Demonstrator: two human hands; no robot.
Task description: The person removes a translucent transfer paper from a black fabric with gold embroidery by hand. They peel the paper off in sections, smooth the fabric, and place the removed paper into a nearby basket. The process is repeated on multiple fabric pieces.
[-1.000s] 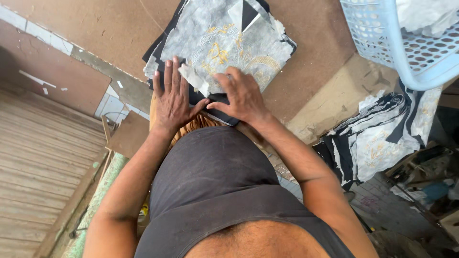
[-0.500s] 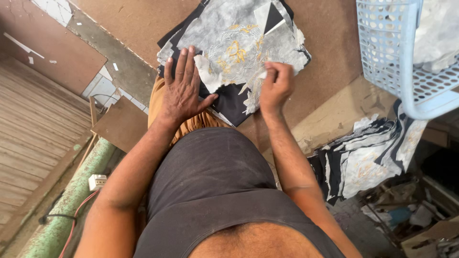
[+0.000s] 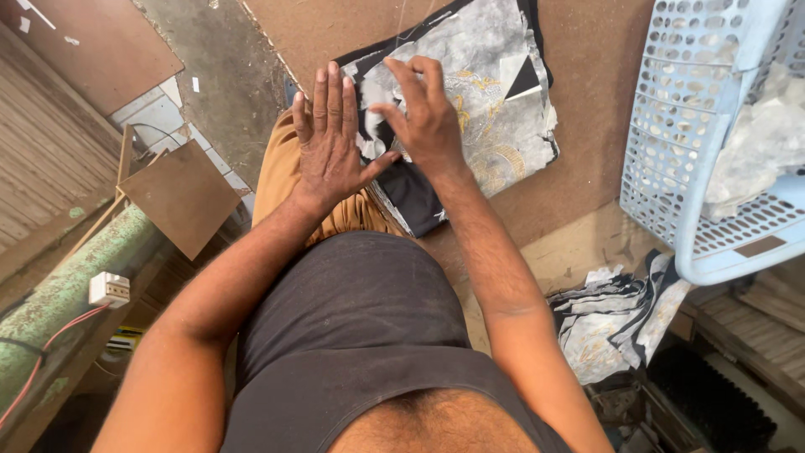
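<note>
The stack of grey and black fabric pieces [image 3: 478,109] lies on the brown board [image 3: 587,168], just beyond the person's lap. The left hand [image 3: 331,143] rests flat and spread, fingers straight, on the stack's near left edge, gripping nothing. The right hand [image 3: 428,117] curls its fingertips onto the top grey sheet, seemingly pinching it, though a firm hold cannot be told. This looks like separating the top piece; next calls for steady left-hand pressure while peeling. A pale blue basket [image 3: 713,143] stands right.
</note>
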